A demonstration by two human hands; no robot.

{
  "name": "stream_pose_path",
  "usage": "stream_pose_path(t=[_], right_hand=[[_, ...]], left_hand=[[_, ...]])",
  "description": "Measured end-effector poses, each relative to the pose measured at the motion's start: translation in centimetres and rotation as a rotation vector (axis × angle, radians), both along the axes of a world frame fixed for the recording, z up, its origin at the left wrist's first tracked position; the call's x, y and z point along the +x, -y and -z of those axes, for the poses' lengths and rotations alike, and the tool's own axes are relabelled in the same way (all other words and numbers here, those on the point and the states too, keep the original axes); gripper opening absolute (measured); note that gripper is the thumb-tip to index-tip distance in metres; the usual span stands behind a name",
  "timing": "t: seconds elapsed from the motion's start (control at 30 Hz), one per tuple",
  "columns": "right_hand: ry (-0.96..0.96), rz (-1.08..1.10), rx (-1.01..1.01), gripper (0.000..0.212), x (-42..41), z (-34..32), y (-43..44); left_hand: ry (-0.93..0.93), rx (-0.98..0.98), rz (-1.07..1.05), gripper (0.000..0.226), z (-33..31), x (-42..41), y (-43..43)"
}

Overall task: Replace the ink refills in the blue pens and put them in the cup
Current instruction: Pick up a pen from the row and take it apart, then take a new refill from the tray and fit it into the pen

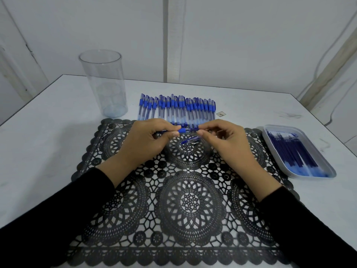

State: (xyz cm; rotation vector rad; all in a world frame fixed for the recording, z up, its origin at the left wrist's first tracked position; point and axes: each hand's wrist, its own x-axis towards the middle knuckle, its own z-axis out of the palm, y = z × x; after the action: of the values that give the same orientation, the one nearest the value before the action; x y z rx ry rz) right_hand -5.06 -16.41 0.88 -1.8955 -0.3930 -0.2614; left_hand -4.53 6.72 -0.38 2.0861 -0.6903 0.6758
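Observation:
I hold one blue pen (187,130) level above the black lace mat (183,200). My left hand (148,141) grips its barrel near the blue grip section. My right hand (222,138) pinches the tip end between thumb and fingers. Below the pen a blue cap (190,140) lies on the mat. A row of several capped blue pens (176,109) lies side by side just beyond my hands. The clear plastic cup (104,82) stands upright at the back left with nothing in it. Several dark blue refills fill a white tray (270,132) on the right.
The white table (48,132) ends at a wall behind and drops off at the left and right edges. A small scrap (220,113) lies right of the pen row.

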Motion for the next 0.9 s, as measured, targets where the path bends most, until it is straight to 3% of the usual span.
stream_pose_path(t=[0.23, 0.63, 0.9], right_hand=[[-0.134, -0.082, 0.131, 0.010, 0.2, -1.2, 1.6], [-0.195, -0.043, 0.713, 0.020, 0.5, -3.2, 2.9], [-0.225, 0.065, 0.832, 0.015, 0.7, -3.9, 2.2]], left_hand=[[-0.014, -0.019, -0.017, 0.018, 0.0, 0.1, -0.2], [0.030, -0.076, -0.076, 0.019, -0.2, 0.5, 0.0], [0.042, -0.127, -0.078, 0.017, -0.1, 0.6, 0.1]])
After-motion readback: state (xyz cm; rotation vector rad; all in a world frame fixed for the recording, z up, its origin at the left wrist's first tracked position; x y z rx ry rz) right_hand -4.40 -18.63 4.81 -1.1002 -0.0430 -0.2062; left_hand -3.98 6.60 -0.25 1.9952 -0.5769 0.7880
